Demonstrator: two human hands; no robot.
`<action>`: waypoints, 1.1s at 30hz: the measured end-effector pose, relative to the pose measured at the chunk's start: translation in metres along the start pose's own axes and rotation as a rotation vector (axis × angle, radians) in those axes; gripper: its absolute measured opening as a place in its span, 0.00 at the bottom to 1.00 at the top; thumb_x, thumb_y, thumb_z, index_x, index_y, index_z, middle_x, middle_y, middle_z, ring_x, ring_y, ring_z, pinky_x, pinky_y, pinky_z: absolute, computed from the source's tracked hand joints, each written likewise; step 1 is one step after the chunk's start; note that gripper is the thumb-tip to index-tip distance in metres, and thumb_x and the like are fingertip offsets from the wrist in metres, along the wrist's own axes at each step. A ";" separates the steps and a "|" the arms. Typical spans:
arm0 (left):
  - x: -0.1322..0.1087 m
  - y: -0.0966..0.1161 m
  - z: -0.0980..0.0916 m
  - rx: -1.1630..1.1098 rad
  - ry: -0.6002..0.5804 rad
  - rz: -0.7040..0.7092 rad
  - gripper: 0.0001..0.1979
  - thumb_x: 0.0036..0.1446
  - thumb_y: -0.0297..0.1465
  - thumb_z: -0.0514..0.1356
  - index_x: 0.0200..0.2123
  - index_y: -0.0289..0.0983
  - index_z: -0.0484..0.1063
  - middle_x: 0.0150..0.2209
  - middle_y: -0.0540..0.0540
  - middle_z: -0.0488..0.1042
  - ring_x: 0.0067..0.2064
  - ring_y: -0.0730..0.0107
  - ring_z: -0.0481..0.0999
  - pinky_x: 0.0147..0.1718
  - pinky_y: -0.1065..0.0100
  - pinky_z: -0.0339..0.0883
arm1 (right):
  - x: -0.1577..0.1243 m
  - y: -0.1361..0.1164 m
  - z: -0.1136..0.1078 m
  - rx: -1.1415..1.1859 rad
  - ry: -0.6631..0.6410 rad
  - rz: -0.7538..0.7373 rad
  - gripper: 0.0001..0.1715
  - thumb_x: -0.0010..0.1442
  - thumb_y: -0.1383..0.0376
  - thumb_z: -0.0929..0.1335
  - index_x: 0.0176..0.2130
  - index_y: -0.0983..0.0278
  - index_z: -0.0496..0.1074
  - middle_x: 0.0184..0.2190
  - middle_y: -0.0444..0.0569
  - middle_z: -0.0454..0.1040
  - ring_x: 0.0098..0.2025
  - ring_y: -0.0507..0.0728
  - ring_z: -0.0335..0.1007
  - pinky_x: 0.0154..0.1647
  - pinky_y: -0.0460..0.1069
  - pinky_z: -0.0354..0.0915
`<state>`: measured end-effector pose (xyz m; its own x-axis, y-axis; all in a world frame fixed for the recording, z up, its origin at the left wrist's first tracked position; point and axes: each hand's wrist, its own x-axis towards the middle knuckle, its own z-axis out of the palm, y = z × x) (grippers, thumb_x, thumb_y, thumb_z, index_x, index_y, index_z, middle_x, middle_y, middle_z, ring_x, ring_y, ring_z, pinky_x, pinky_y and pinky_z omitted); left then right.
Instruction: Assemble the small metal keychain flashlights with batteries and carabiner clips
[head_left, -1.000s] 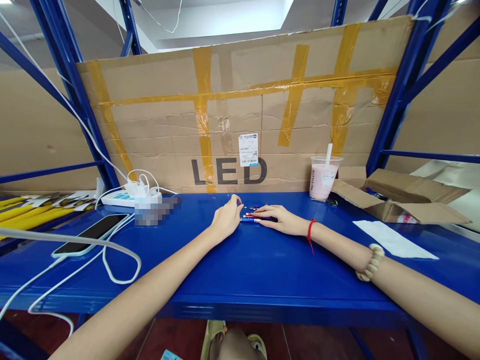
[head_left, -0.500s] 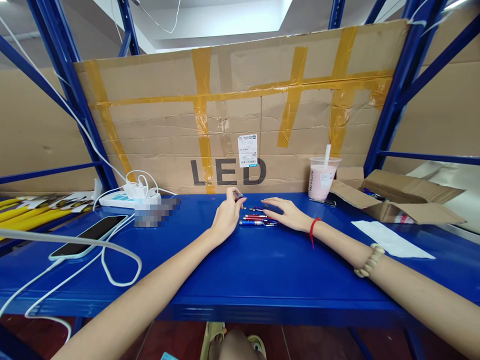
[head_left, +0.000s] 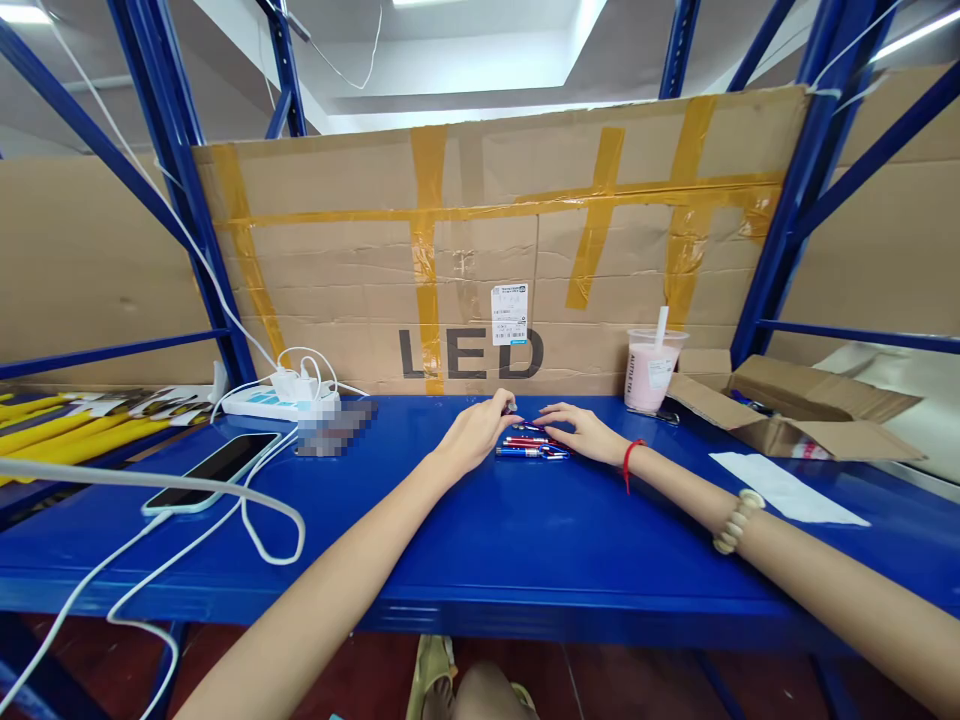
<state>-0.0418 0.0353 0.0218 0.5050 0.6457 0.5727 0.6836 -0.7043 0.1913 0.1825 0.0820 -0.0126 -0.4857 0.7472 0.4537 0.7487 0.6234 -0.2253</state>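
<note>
Several pens lie side by side on the blue shelf in front of me: a blue pen, a red pen and a purple one behind them. My left hand is at their left end, thumb and fingers pinched around something small; only a greyish tip shows, so its kind is unclear. My right hand, palm down, hovers at the right end of the pens. Its fingers are apart and slightly bent, with the fingertips over the purple pen; whether they touch it I cannot tell.
A pink drink cup with a straw and an opened carton are at the right, near a white paper. At left are a phone, a power strip and looping white cables. Cardboard walls the back.
My left hand has come down and closer to the pens, still pinching. My right hand's fingers have bent a little more over them. The whole view has shifted slightly.
</note>
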 end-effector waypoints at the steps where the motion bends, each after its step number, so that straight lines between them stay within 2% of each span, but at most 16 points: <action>1: 0.000 0.001 -0.001 -0.004 -0.026 -0.002 0.04 0.62 0.32 0.45 0.40 0.40 0.53 0.36 0.48 0.70 0.38 0.67 0.73 0.34 0.70 0.63 | 0.004 0.002 0.000 0.004 -0.016 -0.001 0.16 0.57 0.63 0.61 0.43 0.59 0.73 0.48 0.50 0.68 0.51 0.57 0.63 0.54 0.55 0.58; 5: 0.000 0.005 -0.005 -0.007 -0.041 -0.031 0.05 0.62 0.31 0.44 0.42 0.40 0.52 0.35 0.48 0.71 0.38 0.67 0.74 0.33 0.71 0.62 | 0.023 0.006 0.002 0.011 -0.056 0.009 0.15 0.56 0.66 0.62 0.42 0.58 0.74 0.46 0.48 0.70 0.49 0.56 0.65 0.53 0.54 0.58; 11: 0.001 0.005 -0.004 0.075 -0.090 -0.063 0.06 0.63 0.33 0.44 0.42 0.39 0.51 0.32 0.49 0.71 0.33 0.66 0.74 0.28 0.71 0.60 | 0.043 -0.002 0.011 -0.010 -0.065 0.075 0.13 0.55 0.57 0.65 0.38 0.56 0.76 0.47 0.48 0.70 0.50 0.58 0.64 0.53 0.55 0.57; 15: 0.000 0.004 0.001 0.088 -0.150 -0.049 0.06 0.63 0.34 0.43 0.41 0.39 0.52 0.31 0.50 0.71 0.32 0.66 0.74 0.28 0.71 0.59 | 0.042 -0.004 0.015 -0.021 -0.091 0.076 0.13 0.55 0.55 0.65 0.36 0.56 0.76 0.46 0.48 0.70 0.50 0.58 0.64 0.52 0.54 0.57; 21: 0.000 0.002 0.004 0.054 -0.171 -0.082 0.08 0.63 0.37 0.41 0.42 0.41 0.53 0.29 0.51 0.71 0.31 0.66 0.74 0.28 0.70 0.59 | 0.038 -0.002 0.012 -0.021 -0.086 0.103 0.12 0.52 0.55 0.67 0.35 0.54 0.77 0.46 0.46 0.71 0.48 0.58 0.65 0.50 0.54 0.58; 25: -0.001 0.000 0.003 0.034 -0.152 -0.117 0.09 0.62 0.38 0.42 0.41 0.41 0.53 0.29 0.51 0.71 0.32 0.66 0.74 0.29 0.71 0.59 | 0.035 -0.004 0.010 -0.022 -0.054 0.102 0.10 0.50 0.56 0.68 0.32 0.55 0.77 0.44 0.46 0.71 0.46 0.57 0.66 0.47 0.51 0.60; 33: 0.000 -0.007 0.008 0.035 -0.095 -0.149 0.09 0.60 0.40 0.46 0.39 0.42 0.53 0.31 0.53 0.68 0.33 0.69 0.72 0.29 0.72 0.58 | 0.032 -0.009 0.008 0.009 -0.030 0.222 0.10 0.46 0.57 0.70 0.30 0.58 0.77 0.42 0.44 0.73 0.45 0.57 0.66 0.46 0.49 0.59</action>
<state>-0.0421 0.0421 0.0139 0.4437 0.7681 0.4617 0.7716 -0.5894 0.2391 0.1565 0.1018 -0.0033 -0.3230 0.8726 0.3663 0.8346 0.4452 -0.3245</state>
